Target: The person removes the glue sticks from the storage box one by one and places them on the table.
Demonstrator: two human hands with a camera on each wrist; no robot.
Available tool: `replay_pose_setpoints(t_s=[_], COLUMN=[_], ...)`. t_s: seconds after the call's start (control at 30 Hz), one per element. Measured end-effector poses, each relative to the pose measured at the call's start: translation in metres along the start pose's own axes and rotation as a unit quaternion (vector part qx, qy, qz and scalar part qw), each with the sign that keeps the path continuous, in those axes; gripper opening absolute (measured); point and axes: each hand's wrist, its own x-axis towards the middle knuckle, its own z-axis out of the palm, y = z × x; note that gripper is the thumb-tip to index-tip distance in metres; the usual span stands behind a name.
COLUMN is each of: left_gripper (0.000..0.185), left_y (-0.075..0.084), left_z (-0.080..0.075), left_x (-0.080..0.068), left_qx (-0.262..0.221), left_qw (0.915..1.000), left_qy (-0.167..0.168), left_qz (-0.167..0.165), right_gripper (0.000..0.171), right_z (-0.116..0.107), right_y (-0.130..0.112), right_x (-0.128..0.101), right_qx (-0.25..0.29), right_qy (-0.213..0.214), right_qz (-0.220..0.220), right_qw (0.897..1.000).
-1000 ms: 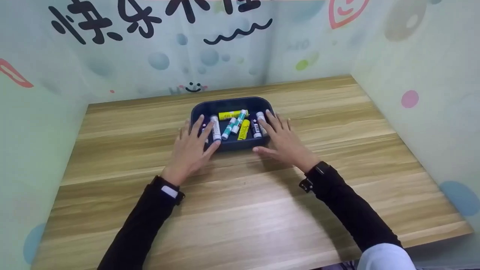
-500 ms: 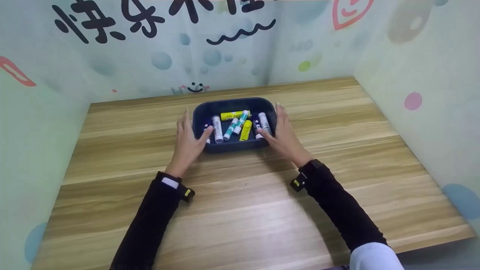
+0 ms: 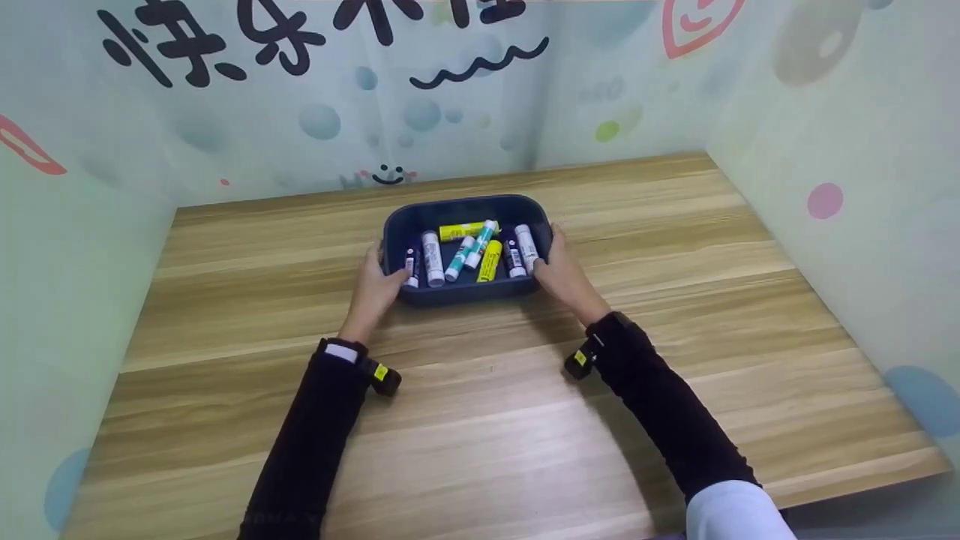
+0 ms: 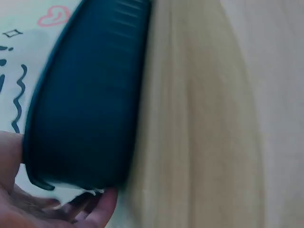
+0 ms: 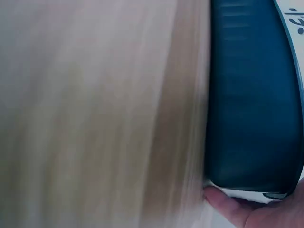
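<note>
A dark blue plastic basket [image 3: 472,295] with rounded corners sits toward the back of the table, in the middle. Inside lie several glue sticks: white [image 3: 433,259], teal-and-white [image 3: 459,259], yellow [image 3: 489,262] and dark purple [image 3: 513,258]. My left hand [image 3: 373,292] grips the basket's left end, thumb over the rim. At the opposite end my right hand [image 3: 567,280] holds it the same way. In the left wrist view, fingertips [image 4: 105,206] curl up to the basket's underside. The right wrist view shows a finger [image 5: 221,199] at its bottom edge.
The wood-grain table [image 3: 465,427] stretches forward of the basket and to both sides. Behind it rises a printed backdrop [image 3: 465,135] with black lettering, and pale panels [image 3: 847,225] close in the sides.
Both hands, earlier spread over the basket's near corners, have shifted to its two ends. Their fingers went down outside the walls and the thumbs closed over the rim. The basket stays nearly in place.
</note>
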Motion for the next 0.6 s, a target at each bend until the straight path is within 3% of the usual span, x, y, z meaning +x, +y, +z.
replay_pose_setpoints(t_s=[0.27, 0.47, 0.6], left_gripper=[0.059, 0.058, 0.058], left_y=[-0.0017, -0.0014, -0.0008], left_z=[0.0047, 0.0036, 0.0018], left_x=[0.0011, 0.0002, -0.0013], left_qx=[-0.011, -0.018, -0.024], left_qw=[0.9999, 0.9993, 0.9990], left_qy=[0.002, -0.012, -0.027], left_qz=[0.009, 0.030, 0.025], right_gripper=[0.065, 0.064, 0.062], right_z=[-0.0024, -0.0026, -0.0033], right_y=[-0.0029, -0.0050, -0.0053], right_x=[0.0061, 0.0065, 0.0041], right_qx=[0.054, 0.048, 0.038], right_qy=[-0.012, -0.023, -0.024], right_qz=[-0.009, 0.003, -0.002], right_qw=[0.998, 0.999, 0.999])
